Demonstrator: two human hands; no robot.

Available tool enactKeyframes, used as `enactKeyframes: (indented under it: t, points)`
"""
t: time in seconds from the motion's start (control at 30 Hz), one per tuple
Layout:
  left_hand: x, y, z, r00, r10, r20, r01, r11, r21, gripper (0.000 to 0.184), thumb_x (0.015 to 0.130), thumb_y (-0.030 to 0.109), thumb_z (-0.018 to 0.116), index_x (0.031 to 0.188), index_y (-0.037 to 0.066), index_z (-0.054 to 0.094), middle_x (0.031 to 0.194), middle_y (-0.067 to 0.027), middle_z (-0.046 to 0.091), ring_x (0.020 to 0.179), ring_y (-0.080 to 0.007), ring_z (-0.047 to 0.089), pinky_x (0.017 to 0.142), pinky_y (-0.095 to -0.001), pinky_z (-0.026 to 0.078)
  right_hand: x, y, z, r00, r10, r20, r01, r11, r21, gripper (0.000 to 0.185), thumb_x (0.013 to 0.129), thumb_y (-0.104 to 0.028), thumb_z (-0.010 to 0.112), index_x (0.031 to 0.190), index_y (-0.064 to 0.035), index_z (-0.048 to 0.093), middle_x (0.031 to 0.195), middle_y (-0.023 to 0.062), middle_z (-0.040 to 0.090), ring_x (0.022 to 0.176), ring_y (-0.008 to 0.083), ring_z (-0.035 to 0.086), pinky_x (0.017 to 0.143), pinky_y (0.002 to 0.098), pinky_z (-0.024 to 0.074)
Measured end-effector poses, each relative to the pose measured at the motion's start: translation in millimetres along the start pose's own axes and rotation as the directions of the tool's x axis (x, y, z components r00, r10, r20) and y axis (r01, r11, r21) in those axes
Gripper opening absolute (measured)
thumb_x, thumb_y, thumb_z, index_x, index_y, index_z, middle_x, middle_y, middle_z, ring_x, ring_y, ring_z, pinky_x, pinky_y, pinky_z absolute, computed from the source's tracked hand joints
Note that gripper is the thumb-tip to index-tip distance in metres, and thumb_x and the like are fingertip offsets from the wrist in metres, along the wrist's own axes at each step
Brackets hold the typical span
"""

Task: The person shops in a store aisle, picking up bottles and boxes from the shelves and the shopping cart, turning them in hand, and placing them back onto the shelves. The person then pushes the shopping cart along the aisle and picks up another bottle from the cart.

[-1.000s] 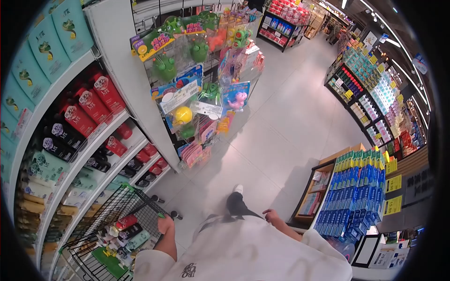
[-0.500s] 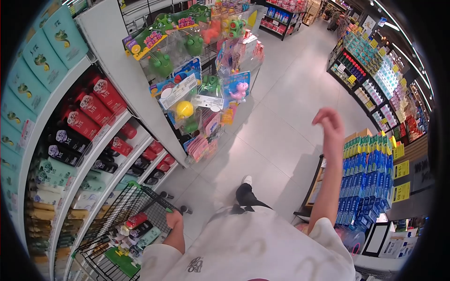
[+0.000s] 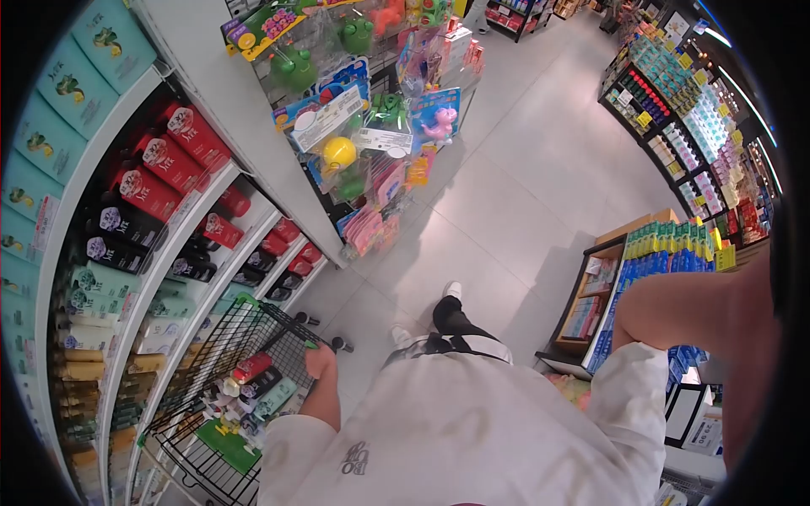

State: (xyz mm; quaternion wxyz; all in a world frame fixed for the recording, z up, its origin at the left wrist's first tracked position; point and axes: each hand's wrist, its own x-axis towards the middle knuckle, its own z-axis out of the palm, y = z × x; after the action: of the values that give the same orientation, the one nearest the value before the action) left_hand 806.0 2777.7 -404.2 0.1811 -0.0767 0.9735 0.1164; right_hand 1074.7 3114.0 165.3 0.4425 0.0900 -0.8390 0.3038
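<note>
My left hand is closed round the green-tipped edge of a black wire shopping cart at the lower left. Inside the cart lie a red bottle, a black bottle, a pale green bottle and several smaller items that I cannot make out. A flat green panel shows toward the cart's near end. On the right, my right arm is bent up close to the camera, and its hand is out of view.
Shelves of red bottles and teal packs line the left side. Hanging toys fill a rack ahead. A stand of blue and yellow boxes is at the right. Pale tiled floor runs ahead between displays.
My right arm has bent and swung up toward the camera, taking its hand out of view. My left hand stays on the cart. The view has shifted slightly, and both shoes now show.
</note>
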Motion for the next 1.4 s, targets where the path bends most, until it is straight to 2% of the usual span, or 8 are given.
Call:
enactKeyframes:
  t: [0.17, 0.23, 0.47, 0.53, 0.67, 0.9, 1.13, 1.4]
  points:
    - [0.6, 4.6, 1.3, 1.000, -0.015, 0.014, 0.016, 0.999, -0.052, 0.036, 0.084, 0.036, 0.053, 0.094, 0.003, 0.064, 0.093, -0.0193, 0.066, 0.086, -0.0373, 0.064, 0.073, -0.0483, 0.050, -2.0, -2.8, 1.1, 0.998, -0.008, -0.056, 0.008, 1.000, 0.006, 0.045, 0.092, -0.031, 0.045, 0.125, -0.0006, 0.048, 0.113, 0.0224, 0.054, 0.104, 0.0328, 0.053, 0.091, 0.0439, 0.0403]
    - [1.9, 1.1, 5.3, 0.999, 0.019, -0.043, -0.021, 0.999, -0.038, 0.035, 0.084, 0.035, 0.053, 0.093, 0.003, 0.065, 0.093, -0.0194, 0.066, 0.085, -0.0376, 0.064, 0.072, -0.0482, 0.050, -3.5, -4.3, 0.6, 0.997, -0.006, -0.077, 0.006, 1.000, 0.007, 0.045, 0.092, -0.031, 0.045, 0.125, -0.0006, 0.048, 0.113, 0.0223, 0.054, 0.104, 0.0327, 0.053, 0.091, 0.0438, 0.0404]
    - [8.8, -0.6, 10.0, 1.000, 0.013, -0.025, -0.013, 1.000, -0.010, 0.037, 0.084, 0.036, 0.053, 0.092, 0.002, 0.064, 0.093, -0.0199, 0.066, 0.083, -0.0384, 0.065, 0.070, -0.0479, 0.051, -14.9, -9.3, 5.3, 0.986, 0.027, -0.164, -0.021, 0.999, 0.041, 0.044, 0.092, -0.031, 0.045, 0.124, -0.0008, 0.048, 0.112, 0.0221, 0.054, 0.104, 0.0324, 0.053, 0.091, 0.0436, 0.0404]
    - [9.8, -2.4, 10.0, 1.000, -0.001, 0.013, 0.001, 1.000, 0.006, 0.039, 0.085, 0.037, 0.052, 0.092, 0.001, 0.064, 0.094, -0.0199, 0.066, 0.084, -0.0389, 0.064, 0.071, -0.0478, 0.051, -21.0, -6.0, 11.1, 0.981, 0.066, -0.182, -0.052, 0.995, 0.082, 0.044, 0.092, -0.031, 0.045, 0.124, -0.0008, 0.048, 0.112, 0.0220, 0.054, 0.103, 0.0323, 0.053, 0.091, 0.0435, 0.0404]
    - [9.0, -1.4, 9.5, 1.000, 0.001, -0.009, -0.001, 1.000, -0.007, 0.040, 0.085, 0.038, 0.052, 0.091, 0.000, 0.064, 0.093, -0.0200, 0.066, 0.083, -0.0388, 0.065, 0.070, -0.0487, 0.051, -34.2, 7.9, 25.0, 0.968, 0.141, -0.209, -0.104, 0.979, 0.177, 0.043, 0.092, -0.030, 0.046, 0.124, -0.0009, 0.049, 0.112, 0.0219, 0.054, 0.103, 0.0321, 0.053, 0.091, 0.0433, 0.0404]
    - [2.1, 7.5, -3.2, 0.998, -0.033, -0.044, 0.033, 0.999, 0.004, 0.036, 0.082, 0.035, 0.054, 0.090, 0.003, 0.065, 0.092, -0.0200, 0.066, 0.084, -0.0385, 0.065, 0.072, -0.0484, 0.051, -56.9, 56.8, 92.6, 0.929, 0.282, -0.239, -0.140, 0.867, 0.479, 0.043, 0.092, -0.030, 0.046, 0.123, -0.0011, 0.049, 0.112, 0.0217, 0.054, 0.103, 0.0318, 0.053, 0.091, 0.0431, 0.0404]
    - [2.7, 4.5, 2.1, 0.998, 0.020, -0.052, -0.021, 1.000, -0.015, 0.035, 0.084, 0.033, 0.052, 0.092, 0.002, 0.064, 0.096, -0.0179, 0.065, 0.087, -0.0368, 0.064, 0.073, -0.0479, 0.050, -68.5, 70.6, 113.3, 0.893, 0.375, -0.250, -0.168, 0.792, 0.587, 0.042, 0.092, -0.029, 0.046, 0.123, -0.0012, 0.049, 0.111, 0.0215, 0.054, 0.102, 0.0315, 0.053, 0.090, 0.0428, 0.0405]
    - [-3.9, 5.6, -1.5, 0.999, -0.036, -0.022, 0.035, 0.999, -0.010, 0.037, 0.083, 0.036, 0.052, 0.093, 0.003, 0.064, 0.095, -0.0175, 0.066, 0.086, -0.0367, 0.065, 0.075, -0.0464, 0.051, -88.0, 73.0, 105.2, 0.833, 0.454, -0.316, -0.178, 0.760, 0.625, 0.041, 0.092, -0.029, 0.046, 0.122, -0.0014, 0.049, 0.111, 0.0212, 0.054, 0.102, 0.0311, 0.053, 0.090, 0.0425, 0.0405]
